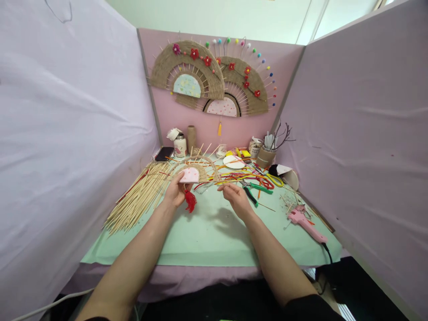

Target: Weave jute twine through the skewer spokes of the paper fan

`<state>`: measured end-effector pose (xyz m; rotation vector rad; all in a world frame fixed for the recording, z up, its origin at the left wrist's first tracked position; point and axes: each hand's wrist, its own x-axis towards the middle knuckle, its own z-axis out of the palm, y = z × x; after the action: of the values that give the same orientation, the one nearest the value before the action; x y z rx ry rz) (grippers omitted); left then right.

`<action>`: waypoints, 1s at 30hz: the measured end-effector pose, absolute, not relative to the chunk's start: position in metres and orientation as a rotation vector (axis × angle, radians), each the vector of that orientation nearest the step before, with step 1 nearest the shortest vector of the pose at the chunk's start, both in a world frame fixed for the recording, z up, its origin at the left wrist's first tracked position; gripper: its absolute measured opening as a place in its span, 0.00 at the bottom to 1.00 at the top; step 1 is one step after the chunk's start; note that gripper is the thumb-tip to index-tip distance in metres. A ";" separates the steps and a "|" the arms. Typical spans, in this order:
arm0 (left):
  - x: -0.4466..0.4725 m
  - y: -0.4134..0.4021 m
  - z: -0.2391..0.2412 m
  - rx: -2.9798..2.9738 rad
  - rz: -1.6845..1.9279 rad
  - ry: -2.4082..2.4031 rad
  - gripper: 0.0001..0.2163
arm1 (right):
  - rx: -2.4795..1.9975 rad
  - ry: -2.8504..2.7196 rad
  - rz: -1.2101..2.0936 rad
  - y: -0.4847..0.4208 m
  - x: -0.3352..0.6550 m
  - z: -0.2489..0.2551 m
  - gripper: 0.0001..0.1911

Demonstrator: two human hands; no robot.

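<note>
currently my left hand (174, 192) is closed on the lower edge of the small woven fan (200, 171), thumb by its pink paper core, a red tassel (190, 201) dangling beneath. the fan's straight edge runs left to right, toward my right hand (234, 194), which sits just beside it, fingertips pinched; whether they grip anything i cannot tell. bamboo sticks (138, 200) spread to the left; green pliers (256, 191) and a pink glue gun (306, 223) lie to the right.

We log a partitioned craft booth: finished woven fans (214, 80) pinned up, bamboo sticks (140, 196), glue gun (306, 223) and pliers (250, 194) on the green-matted worktop (214, 240).
</note>
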<state>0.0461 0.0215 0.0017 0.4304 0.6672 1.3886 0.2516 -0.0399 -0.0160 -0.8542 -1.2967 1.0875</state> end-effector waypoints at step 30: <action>0.036 0.008 0.010 0.673 1.122 0.781 0.08 | -1.034 -1.353 0.799 -0.038 0.264 -0.015 0.14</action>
<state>0.0360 0.0082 0.0097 0.6730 0.7808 1.1219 0.2638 -0.0377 -0.0147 -1.0336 -1.3528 0.7994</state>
